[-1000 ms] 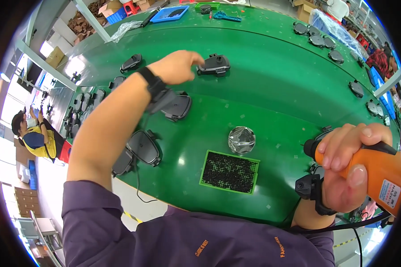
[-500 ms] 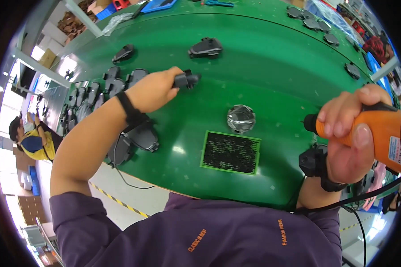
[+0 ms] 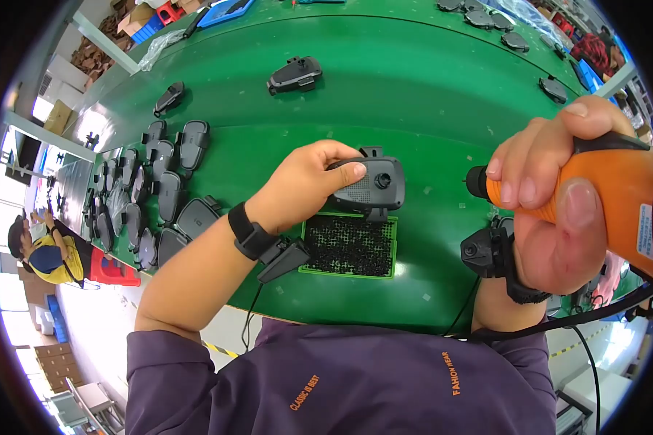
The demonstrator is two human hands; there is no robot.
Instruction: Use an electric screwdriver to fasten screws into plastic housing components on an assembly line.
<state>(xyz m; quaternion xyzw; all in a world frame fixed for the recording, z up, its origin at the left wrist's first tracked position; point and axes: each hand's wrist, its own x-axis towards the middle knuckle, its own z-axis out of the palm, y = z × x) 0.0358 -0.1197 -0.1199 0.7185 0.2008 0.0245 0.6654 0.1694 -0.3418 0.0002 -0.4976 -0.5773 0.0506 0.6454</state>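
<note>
My left hand [image 3: 315,177] is closed on a dark grey plastic phone holder [image 3: 374,187], thumb on its face. A round black ball stud points up from that face. The holder is above the far edge of a shallow green tray [image 3: 394,270] filled with small black pieces, likely screws. At the right, my right hand [image 3: 559,181] wraps round an orange electric screwdriver [image 3: 620,199]. Its black nose with a thin bit points left, apart from the holder. Each wrist wears a black strap with a small device on it.
Several similar holders [image 3: 168,196] lie on the left of the green table [image 3: 428,304]. One holder [image 3: 295,75] sits farther back, and others [image 3: 479,18] lie at the far right. A black cable [image 3: 580,315] hangs by my right arm. A person in yellow [image 3: 54,254] is at the left.
My left hand has moved right and nearer, bringing the holder from beside the pile to above the tray and turning its face up. The shiny round dish is now hidden. The screwdriver stays raised.
</note>
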